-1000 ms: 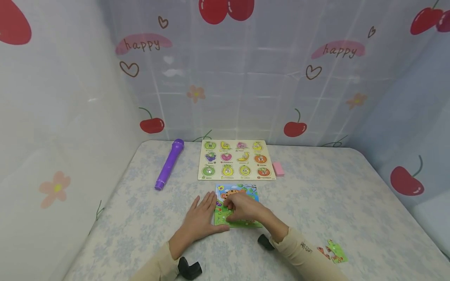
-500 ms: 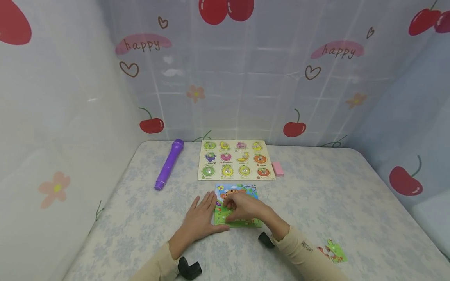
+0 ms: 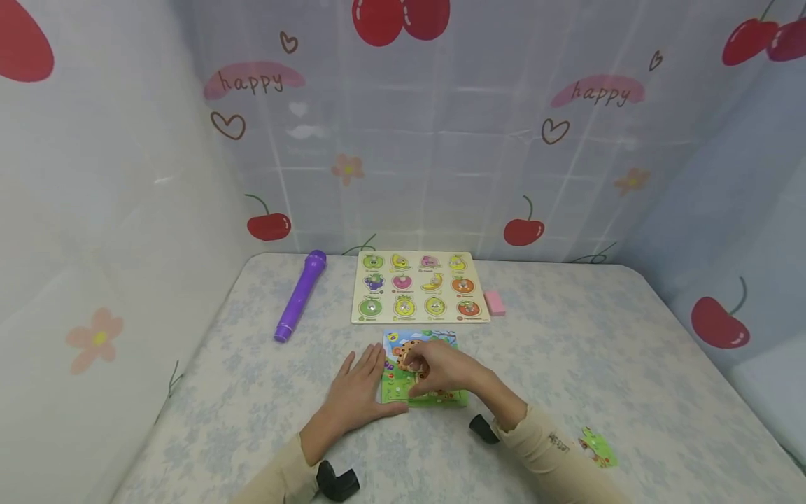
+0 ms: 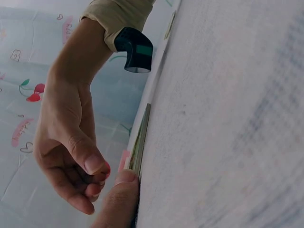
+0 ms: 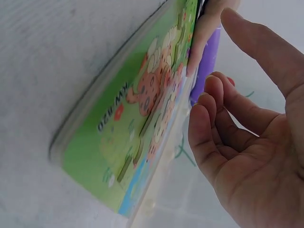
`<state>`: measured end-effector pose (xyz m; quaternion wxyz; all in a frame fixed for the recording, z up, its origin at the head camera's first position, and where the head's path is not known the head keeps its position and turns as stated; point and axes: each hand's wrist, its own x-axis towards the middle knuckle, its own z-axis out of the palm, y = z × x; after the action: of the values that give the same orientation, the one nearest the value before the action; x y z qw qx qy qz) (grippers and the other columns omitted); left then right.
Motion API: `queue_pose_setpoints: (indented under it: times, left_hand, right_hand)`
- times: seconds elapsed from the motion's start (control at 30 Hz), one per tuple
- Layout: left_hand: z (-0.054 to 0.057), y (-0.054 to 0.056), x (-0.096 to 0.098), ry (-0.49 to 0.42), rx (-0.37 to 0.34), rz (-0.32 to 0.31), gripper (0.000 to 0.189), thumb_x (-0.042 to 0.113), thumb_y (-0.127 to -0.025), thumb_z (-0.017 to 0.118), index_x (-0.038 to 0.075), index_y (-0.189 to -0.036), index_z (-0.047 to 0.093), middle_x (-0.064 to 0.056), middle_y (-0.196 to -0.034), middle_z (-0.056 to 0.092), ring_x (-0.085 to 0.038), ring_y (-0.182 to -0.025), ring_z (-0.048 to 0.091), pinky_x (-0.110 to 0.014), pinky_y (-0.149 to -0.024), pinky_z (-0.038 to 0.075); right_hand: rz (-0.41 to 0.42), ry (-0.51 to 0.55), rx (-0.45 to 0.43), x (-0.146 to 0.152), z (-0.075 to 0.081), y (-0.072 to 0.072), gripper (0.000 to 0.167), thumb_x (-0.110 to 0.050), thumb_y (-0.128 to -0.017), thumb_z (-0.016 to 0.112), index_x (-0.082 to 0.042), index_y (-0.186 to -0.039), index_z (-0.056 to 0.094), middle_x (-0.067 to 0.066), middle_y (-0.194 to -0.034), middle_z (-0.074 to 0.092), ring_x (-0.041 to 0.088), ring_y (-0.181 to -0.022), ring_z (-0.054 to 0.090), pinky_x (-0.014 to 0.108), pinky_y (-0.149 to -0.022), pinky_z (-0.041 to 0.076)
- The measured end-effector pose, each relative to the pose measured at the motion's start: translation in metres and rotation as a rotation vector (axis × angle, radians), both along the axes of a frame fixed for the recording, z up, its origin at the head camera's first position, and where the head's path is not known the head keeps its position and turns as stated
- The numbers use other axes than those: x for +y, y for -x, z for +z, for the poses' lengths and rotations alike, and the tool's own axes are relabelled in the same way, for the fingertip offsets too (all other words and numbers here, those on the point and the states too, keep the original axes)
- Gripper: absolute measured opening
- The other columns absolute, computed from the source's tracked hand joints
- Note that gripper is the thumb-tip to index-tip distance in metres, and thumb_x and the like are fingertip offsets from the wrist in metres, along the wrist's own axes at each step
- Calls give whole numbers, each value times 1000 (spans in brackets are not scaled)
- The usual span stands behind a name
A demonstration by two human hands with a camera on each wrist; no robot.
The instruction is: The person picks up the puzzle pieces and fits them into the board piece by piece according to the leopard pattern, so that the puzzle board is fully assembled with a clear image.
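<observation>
A small jigsaw puzzle (image 3: 393, 397) with a spotted animal on green and blue lies near the table's middle. My left hand (image 3: 354, 389) rests beside it, fingertips at its left edge and thumb along its near left corner. In the left wrist view, the thumb (image 4: 118, 204) touches the puzzle's thin edge. My right hand (image 3: 448, 367) hovers over the puzzle, fingers loosely bent and thumb apart. Nothing shows between thumb and fingers in the right wrist view, where raised piece edges stand out on the puzzle (image 5: 90, 166). A loose green puzzle piece (image 3: 603, 451) lies by the right sleeve.
Behind the puzzle lies a fruit peg board (image 3: 418, 294), with a pink block (image 3: 495, 304) at its right side. A purple toy microphone (image 3: 300, 297) is at the back left. Curtains with cherries (image 3: 524, 232) surround the table. Black wrist cameras (image 3: 337, 481) hang under both sleeves.
My right hand has shifted slightly right and its fingers have come off the puzzle, showing more of the animal's head. My left hand has stayed in place. The head view has turned slightly right.
</observation>
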<state>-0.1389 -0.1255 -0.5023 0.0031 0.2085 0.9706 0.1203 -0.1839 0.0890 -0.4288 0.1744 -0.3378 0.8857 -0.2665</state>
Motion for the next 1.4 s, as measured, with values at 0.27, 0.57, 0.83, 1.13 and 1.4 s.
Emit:
queue_pose_setpoints:
  times: [0.27, 0.57, 0.83, 1.13, 1.4]
  left_hand:
    - [-2, 2, 0, 4, -7, 0, 115, 86, -78, 44, 3, -155, 21, -12, -163, 21, -26, -151, 20, -53, -122, 14]
    - [-2, 3, -1, 5, -11, 13, 115, 86, -78, 42, 4, -155, 20, -11, -163, 20, -25, -151, 19, -52, -122, 14]
    - [-2, 4, -2, -1, -2, 10, 116, 87, -77, 41, 4, -155, 20, -11, -163, 19, -26, -151, 19, -53, -122, 13]
    - [-3, 2, 0, -7, -13, 6, 116, 87, -78, 40, 4, -155, 20, -12, -163, 20, -26, -151, 20, -53, -122, 14]
    - [-1, 1, 1, 1, -10, 6, 115, 86, -78, 42, 4, -155, 21, -12, -162, 21, -27, -151, 20, -53, -122, 15]
  right_hand:
    - [-18, 11, 17, 18, 3, -1, 43, -25, -76, 85, -6, -111, 68, 3, -95, 68, 17, -82, 60, 25, -71, 49]
    - [-62, 30, -1, 47, -2, -7, 51, -29, -74, 86, -5, -115, 66, 2, -97, 65, 15, -84, 56, 25, -73, 48]
    - [-98, 48, 17, 81, 0, -16, 49, -29, -74, 85, -7, -114, 66, 2, -96, 64, 15, -80, 52, 23, -68, 45]
    - [-189, -23, -27, 127, 8, -34, 48, -32, -75, 84, -10, -114, 66, 0, -96, 63, 15, -84, 52, 24, -69, 45]
    - [-264, -74, -91, 170, 8, -59, 50, -36, -74, 84, -12, -114, 66, -2, -95, 62, 11, -81, 50, 24, -67, 45]
